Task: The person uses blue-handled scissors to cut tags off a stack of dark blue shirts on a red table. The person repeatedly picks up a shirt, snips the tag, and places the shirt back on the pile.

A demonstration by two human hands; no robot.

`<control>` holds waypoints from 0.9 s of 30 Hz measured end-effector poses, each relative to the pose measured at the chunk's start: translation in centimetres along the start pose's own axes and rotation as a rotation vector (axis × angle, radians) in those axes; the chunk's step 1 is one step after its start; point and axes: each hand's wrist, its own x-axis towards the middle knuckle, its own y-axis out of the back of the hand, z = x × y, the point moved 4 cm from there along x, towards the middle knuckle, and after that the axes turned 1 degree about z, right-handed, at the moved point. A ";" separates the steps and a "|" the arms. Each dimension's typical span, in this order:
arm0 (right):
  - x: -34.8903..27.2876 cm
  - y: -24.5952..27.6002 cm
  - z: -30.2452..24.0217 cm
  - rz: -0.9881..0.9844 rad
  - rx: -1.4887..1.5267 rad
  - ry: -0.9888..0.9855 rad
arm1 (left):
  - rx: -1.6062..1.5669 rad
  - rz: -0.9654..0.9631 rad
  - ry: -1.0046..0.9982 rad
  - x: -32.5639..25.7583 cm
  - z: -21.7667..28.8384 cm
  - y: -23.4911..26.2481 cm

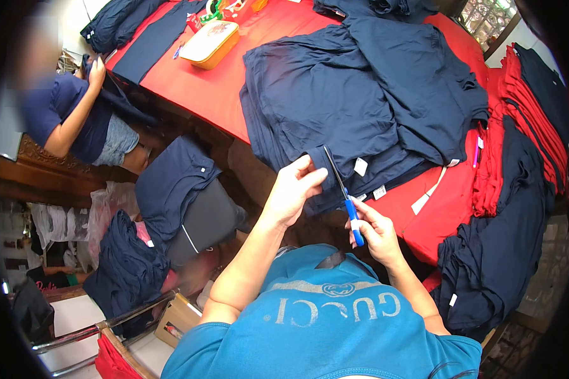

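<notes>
One view only, head camera. Left hand (295,188) is seen pinching the lower edge of the top navy garment (354,101), stacked on the red table (202,88). Right hand (376,232) is clenched around the blue-handled scissors (343,192), blades up against the fabric; whether the blades are parted cannot be made out. Another person (69,114) at upper left is partly cut off.

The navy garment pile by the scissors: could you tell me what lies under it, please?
Under the navy garment pile a red table cover shows at its edges. Whatever lies beneath the pile's middle is covered and cannot be seen.
</notes>
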 end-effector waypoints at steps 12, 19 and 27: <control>-0.7 -0.6 -0.6 -0.012 -0.087 0.049 | 0.051 -0.071 -0.026 -1.2 -0.4 -0.4; -0.5 -0.1 -0.6 -0.080 0.308 -0.122 | 0.297 -0.116 0.057 -0.1 -2.8 1.1; -0.4 2.7 -1.7 -0.068 0.180 -0.070 | -0.307 -0.002 0.065 2.2 -1.8 2.1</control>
